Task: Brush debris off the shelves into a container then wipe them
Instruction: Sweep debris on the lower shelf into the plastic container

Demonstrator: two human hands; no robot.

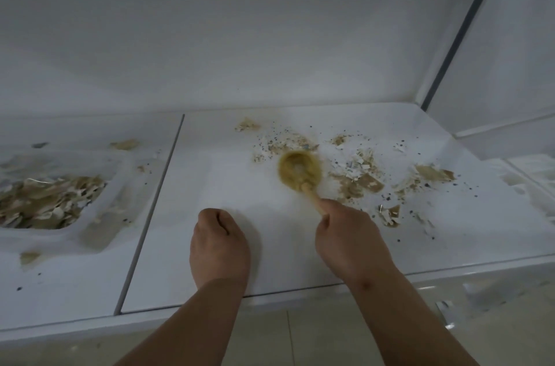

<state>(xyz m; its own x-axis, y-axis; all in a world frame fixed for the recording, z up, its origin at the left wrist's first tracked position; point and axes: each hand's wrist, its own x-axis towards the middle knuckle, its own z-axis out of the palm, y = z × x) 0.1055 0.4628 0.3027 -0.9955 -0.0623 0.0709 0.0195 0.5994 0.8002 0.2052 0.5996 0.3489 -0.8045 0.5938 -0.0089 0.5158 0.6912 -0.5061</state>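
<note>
The right hand [348,233] grips the wooden handle of a small round brush [300,169] (its tan bristles look blurry). The brush sits on the white shelf [210,185], touching the debris [357,176]. Left of the brush, the left hand [219,245] makes an empty fist.

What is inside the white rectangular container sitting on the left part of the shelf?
The white rectangular container holds a heap of tan and white paper-like scraps. The heap covers its bottom, so anything beneath cannot be seen, and its left end is cut off by the frame.
</note>
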